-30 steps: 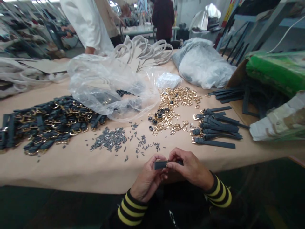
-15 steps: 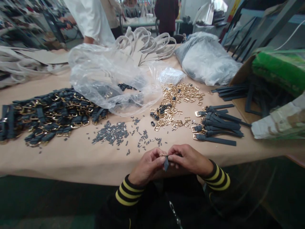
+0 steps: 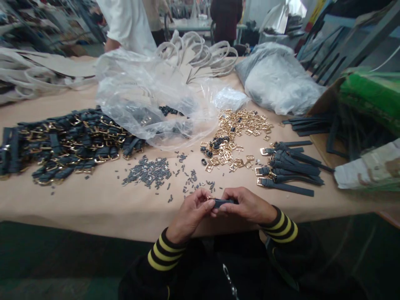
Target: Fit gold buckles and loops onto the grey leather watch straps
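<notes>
Between both hands, at the table's front edge, a dark strap (image 3: 221,202) lies roughly level, with a bit of gold buckle at its left end. My left hand (image 3: 195,210) pinches that buckle end between thumb and fingers. The strap's right part is gripped by my right hand (image 3: 246,205). Just beyond the hands are small dark pieces (image 3: 148,171) scattered in a heap, and a pile of gold buckles (image 3: 245,123) with some dark loops (image 3: 217,143) among them. Buckled dark straps (image 3: 290,166) lie to the right of the hands.
A large heap of buckled straps (image 3: 75,141) covers the left. Clear plastic (image 3: 153,96) lies mid-table, with pale looped handles (image 3: 200,54) behind. A filled bag (image 3: 278,79) and a box with green wrapping (image 3: 371,93) stand right. A person in white (image 3: 128,25) is across the table.
The strap between my fingers has turned from hanging down to lying sideways, and more of it shows. The camera view has shifted slightly.
</notes>
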A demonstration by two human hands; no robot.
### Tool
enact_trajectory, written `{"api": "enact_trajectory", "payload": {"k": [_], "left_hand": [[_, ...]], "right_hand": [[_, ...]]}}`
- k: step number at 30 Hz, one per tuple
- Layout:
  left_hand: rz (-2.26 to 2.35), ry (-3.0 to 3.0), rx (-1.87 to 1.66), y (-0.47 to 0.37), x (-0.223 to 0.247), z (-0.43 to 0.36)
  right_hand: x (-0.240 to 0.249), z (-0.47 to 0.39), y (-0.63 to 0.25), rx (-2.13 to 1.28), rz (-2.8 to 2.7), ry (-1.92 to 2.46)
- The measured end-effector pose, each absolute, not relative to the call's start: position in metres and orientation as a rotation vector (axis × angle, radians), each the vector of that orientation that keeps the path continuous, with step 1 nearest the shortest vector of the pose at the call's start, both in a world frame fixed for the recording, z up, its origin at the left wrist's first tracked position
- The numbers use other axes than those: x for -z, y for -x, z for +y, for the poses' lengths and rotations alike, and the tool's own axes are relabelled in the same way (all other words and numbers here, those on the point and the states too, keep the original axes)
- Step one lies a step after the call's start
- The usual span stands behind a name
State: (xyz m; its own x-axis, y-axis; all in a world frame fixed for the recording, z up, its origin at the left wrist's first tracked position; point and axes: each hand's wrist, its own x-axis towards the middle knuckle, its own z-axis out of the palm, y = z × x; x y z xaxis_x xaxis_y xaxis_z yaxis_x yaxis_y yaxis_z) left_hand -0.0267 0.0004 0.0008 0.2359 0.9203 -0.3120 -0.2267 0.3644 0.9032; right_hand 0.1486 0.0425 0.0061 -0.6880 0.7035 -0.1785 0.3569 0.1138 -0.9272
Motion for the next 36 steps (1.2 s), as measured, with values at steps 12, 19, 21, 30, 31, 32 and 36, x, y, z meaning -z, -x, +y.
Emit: {"api": "enact_trajectory", "payload": {"k": [12, 19, 21, 30, 31, 32, 36], "left_hand": [[1.318, -0.964, -0.983, 0.044, 0.007, 0.009], [1.356, -0.887, -1.050, 0.047, 0.010, 0.009], [1.374, -0.890, -1.075, 0.048, 0.011, 0.008], [1.412, -0.849, -1.190, 0.043, 0.018, 0.007], [1.412, -0.844, -1.198, 0.041, 0.018, 0.007], [1.414, -0.847, -1.203, 0.039, 0.018, 0.006], [1.452, -0.940, -1.183, 0.027, 0.009, 0.001]], "right_hand": [[-0.029, 0.122, -0.098, -0.694, -2.582, 1.193], [-0.016, 0.143, -0.048, -0.389, -2.681, 1.513], [-0.016, 0.143, -0.049, -0.412, -2.671, 1.513], [-0.022, 0.077, -0.111, -1.278, -2.089, 1.144], [-0.019, 0.067, -0.115, -1.348, -1.973, 1.151], [-0.014, 0.059, -0.117, -1.394, -1.871, 1.171], [-0.005, 0.046, -0.116, -1.417, -1.588, 1.218]]}}
